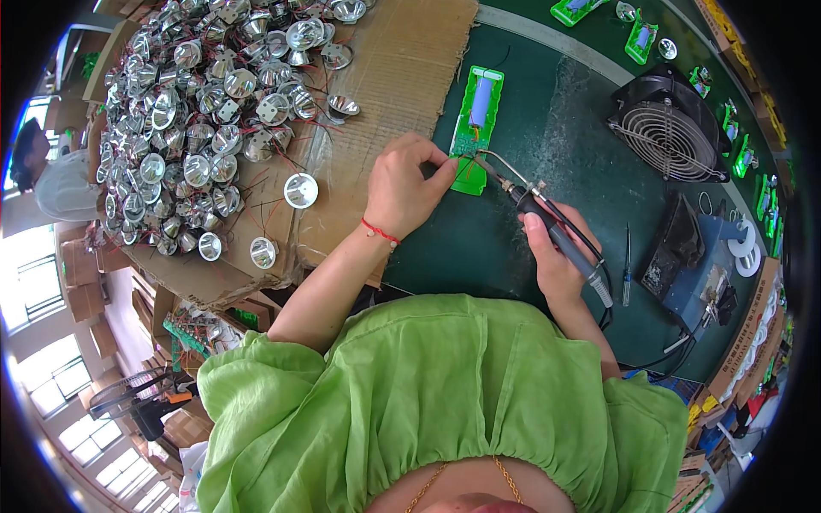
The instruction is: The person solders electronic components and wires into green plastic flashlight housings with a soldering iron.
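Note:
A green plastic housing [469, 183] lies on the dark green table in front of me, with a pale violet cylindrical battery [482, 103] in its far part. Below the battery is a small circuit board [467, 145] with thin wires. From the left, my left hand [400, 181] reaches to the board, thumb and forefinger pinched at its edge; what they hold is too small to make out. My right hand [554, 256] grips a soldering iron [560, 229] with a thin curved metal feed tube [505, 159]. Its tip points at the board from the right.
Many silvery reflector cups [197, 169] with wires are heaped on cardboard [389, 77] at left. A black fan [667, 128] stands at right, above a blue-grey soldering unit [705, 261] and a slim screwdriver [627, 267]. Green housings [641, 38] line the far right edge.

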Demonstrator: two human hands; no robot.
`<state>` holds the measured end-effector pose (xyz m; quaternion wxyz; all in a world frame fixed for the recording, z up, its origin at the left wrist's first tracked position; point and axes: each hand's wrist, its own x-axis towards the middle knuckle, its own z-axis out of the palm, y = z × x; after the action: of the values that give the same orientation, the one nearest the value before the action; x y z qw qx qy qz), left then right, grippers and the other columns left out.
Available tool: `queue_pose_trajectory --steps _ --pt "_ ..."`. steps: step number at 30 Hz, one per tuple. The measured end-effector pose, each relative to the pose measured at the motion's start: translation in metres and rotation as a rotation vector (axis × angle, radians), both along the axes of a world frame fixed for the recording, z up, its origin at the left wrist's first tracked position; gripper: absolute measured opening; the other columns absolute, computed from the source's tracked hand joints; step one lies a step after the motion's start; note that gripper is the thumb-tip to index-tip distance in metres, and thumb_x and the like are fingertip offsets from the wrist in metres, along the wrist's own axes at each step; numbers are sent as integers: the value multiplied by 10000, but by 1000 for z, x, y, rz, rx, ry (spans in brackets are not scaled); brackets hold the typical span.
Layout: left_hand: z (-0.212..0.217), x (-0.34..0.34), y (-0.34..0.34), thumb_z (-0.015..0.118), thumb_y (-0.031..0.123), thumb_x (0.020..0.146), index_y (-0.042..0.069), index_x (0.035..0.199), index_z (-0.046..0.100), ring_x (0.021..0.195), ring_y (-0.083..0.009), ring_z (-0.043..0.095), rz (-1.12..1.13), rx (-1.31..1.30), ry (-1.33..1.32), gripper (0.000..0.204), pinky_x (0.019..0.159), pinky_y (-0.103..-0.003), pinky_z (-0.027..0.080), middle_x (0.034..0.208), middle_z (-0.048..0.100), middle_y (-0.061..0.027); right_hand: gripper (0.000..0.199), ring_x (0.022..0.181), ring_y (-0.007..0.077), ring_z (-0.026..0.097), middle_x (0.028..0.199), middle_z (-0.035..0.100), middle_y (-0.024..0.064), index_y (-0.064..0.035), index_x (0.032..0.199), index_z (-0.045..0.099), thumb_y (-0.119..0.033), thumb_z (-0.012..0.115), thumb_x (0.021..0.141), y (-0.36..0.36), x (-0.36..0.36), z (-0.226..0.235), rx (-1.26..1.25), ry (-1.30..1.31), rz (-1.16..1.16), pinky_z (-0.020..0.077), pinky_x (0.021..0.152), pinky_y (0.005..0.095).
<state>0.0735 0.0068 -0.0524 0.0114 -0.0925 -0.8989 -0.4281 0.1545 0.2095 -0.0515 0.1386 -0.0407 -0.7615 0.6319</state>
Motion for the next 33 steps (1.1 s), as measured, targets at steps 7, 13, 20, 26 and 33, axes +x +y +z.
queue_pose_trajectory --steps 7,13,20,26,33 --pt "-2 0 0 701 120 775 2 744 652 604 -117 545 21 10 -3 131 544 -259 429 763 576 -54 189 661 75 605 783 678 80 42 977 635 -35 685 812 -6 2 -3 -157 -61 -60 476 589 203" --pt "-1 0 1 705 128 769 6 730 651 610 -129 547 24 0 31 140 553 -267 430 735 577 -56 212 679 85 607 820 683 110 57 1021 616 -35 667 837 0 2 3 -196 -25 -64 480 604 206" --pt "-1 -2 2 706 149 773 10 734 665 604 -141 564 53 3 2 150 552 -273 432 720 591 -61 223 691 105 622 822 683 116 56 1024 614 -42 671 833 -2 0 -2 -175 -29 -47 492 620 220" --pt "4 -5 4 707 163 775 9 742 672 604 -149 568 73 -32 -38 161 557 -286 438 723 598 -69 214 687 119 629 806 681 111 49 1002 627 -68 679 831 -9 -8 -7 -221 -89 -28 495 623 226" --pt "5 -8 5 710 160 768 4 734 666 600 -155 568 74 -2 -73 165 559 -288 444 735 600 -78 214 683 117 627 794 677 109 52 996 628 -76 679 833 -8 -9 -7 -229 -101 -26 496 622 229"
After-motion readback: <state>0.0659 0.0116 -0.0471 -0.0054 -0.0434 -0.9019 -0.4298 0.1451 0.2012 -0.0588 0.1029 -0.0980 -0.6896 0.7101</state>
